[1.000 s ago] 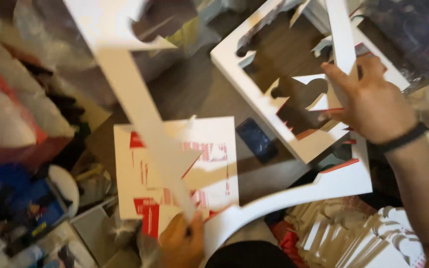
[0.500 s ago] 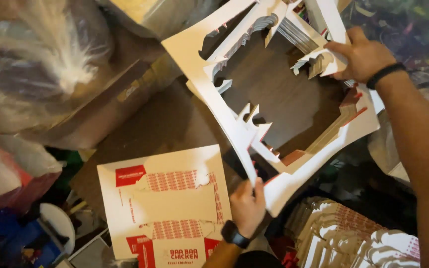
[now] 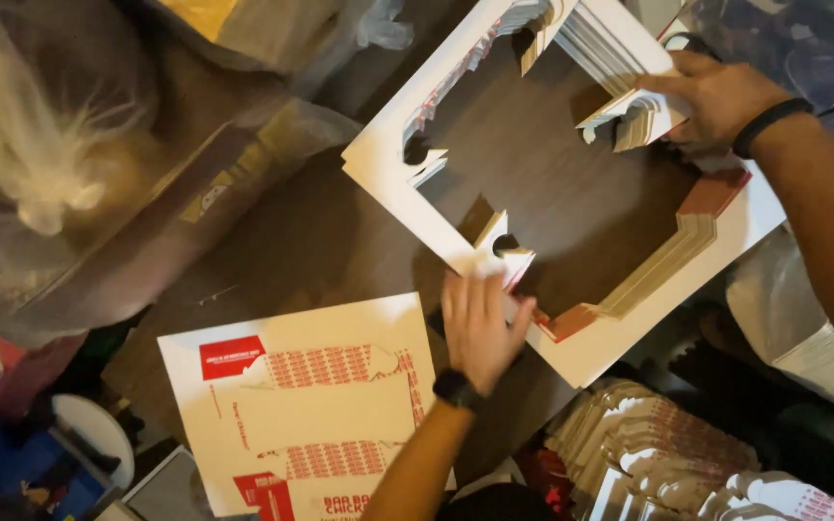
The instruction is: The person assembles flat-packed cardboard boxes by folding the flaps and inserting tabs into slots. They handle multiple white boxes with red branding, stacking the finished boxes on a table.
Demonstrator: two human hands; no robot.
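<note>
A thick stack of white die-cut cardboard frames [image 3: 407,183], the middles cut out, lies on a dark brown table [image 3: 320,241]. My left hand [image 3: 480,323] presses flat on the stack's near corner, fingers spread, a black watch on its wrist. My right hand [image 3: 711,96] grips the stack's far edge at the upper right, wearing a black wristband. A printed cream-and-red flat carton sheet [image 3: 311,415] lies just left of my left hand.
Clear plastic bags [image 3: 60,145] of material crowd the left and top. A pile of punched-out carton blanks [image 3: 668,463] sits at the lower right. Blue and white clutter [image 3: 41,463] fills the lower left corner.
The frame stack has come down from a raised, loose tangle to lie squared on the table. My left hand went from pinching a strip to pressing flat on the corner.
</note>
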